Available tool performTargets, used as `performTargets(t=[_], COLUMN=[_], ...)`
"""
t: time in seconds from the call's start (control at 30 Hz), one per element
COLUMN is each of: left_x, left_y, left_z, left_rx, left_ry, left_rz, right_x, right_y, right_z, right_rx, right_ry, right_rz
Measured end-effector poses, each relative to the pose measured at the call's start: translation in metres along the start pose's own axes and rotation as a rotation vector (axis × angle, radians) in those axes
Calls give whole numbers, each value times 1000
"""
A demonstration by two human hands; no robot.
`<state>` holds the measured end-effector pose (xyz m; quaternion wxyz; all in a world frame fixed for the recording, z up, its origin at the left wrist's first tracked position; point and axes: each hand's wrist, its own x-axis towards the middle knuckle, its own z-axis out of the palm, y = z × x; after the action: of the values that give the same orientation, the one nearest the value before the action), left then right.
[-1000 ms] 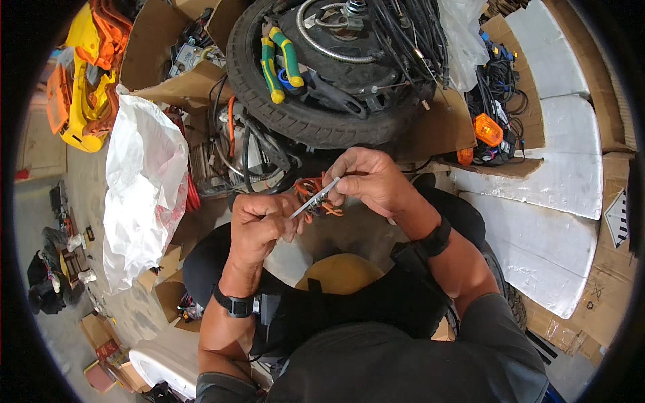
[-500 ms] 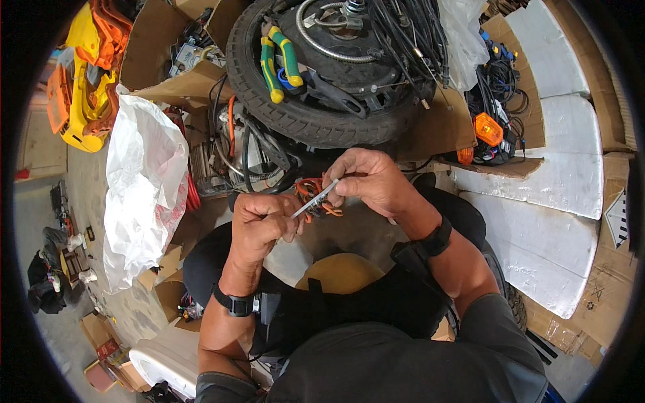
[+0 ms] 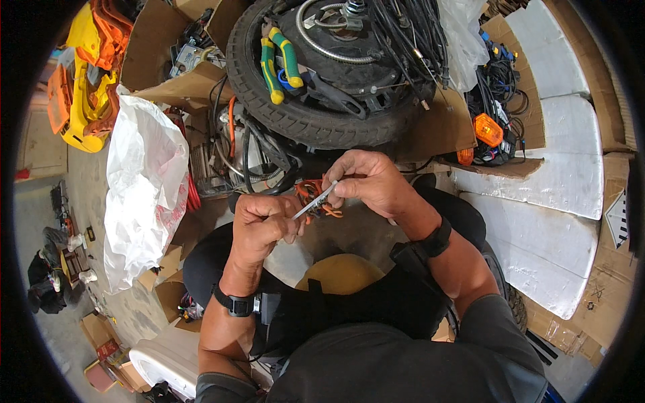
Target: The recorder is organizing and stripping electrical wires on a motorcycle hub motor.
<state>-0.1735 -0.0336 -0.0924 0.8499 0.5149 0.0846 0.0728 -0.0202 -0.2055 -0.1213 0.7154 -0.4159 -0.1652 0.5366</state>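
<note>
We've got a thin pale grey strip (image 3: 314, 201) strung between both hands, approx. centre of view, above the gap betw. our knees and slanting up to the R. Our left hand (image 3: 255, 225) is curled nearly closed, thumb and index pinching the strip's lower end. Our right hand (image 3: 368, 181) pinches the upper end, thumb vs. fingertips; we can't tell how tightly its other fingers are curled.

Just behind the strip, orange wires (image 3: 333, 212) hang in a tangle; can't tell if they're attached to it or just behind it. Farther off, a black tyre (image 3: 326, 134) lies flat w/ green-and-yellow-handled pliers (image 3: 290, 64) on top. A white plastic bag (image 3: 143, 195) is well apart on the L.

Handling, our best guess: v. light, fairly stiff lengthwise since it looks straight betw. the two grips, prob. a bit springy if bent sideways. Material unclear, plastic or metal, so we'd assume smooth & slippery and not flex it hard. Best hold = thumb-and-finger pinch near each end, on the flat faces, leaving the middle free.
</note>
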Motion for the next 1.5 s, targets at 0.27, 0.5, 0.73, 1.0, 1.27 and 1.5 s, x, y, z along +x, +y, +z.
performTargets(t=[0.27, 0.5, 0.73, 1.0, 1.27, 1.5], left_x=[0, 0, 1, 1, 0, 0], left_y=[-2, 0, -1, 0, -1, 1], left_z=[0, 1, 1, 2, 1, 2], left_rx=[-23, -25, -37, -25, -40, -4], left_ry=[11, 13, 5, 19, 22, 31], left_rz=[10, 17, 19, 14, 43, 27], right_x=[-1, -1, 0, 1, 1, 0], right_y=[-3, -2, -2, 2, -1, 0], right_z=[1, 0, 1, -2, -2, -1], right_rx=[-25, -35, -27, -17, 23, -4], right_ry=[22, 25, 21, -12, -4, 4], right_rz=[22, 11, 3, -33, -5, 3])
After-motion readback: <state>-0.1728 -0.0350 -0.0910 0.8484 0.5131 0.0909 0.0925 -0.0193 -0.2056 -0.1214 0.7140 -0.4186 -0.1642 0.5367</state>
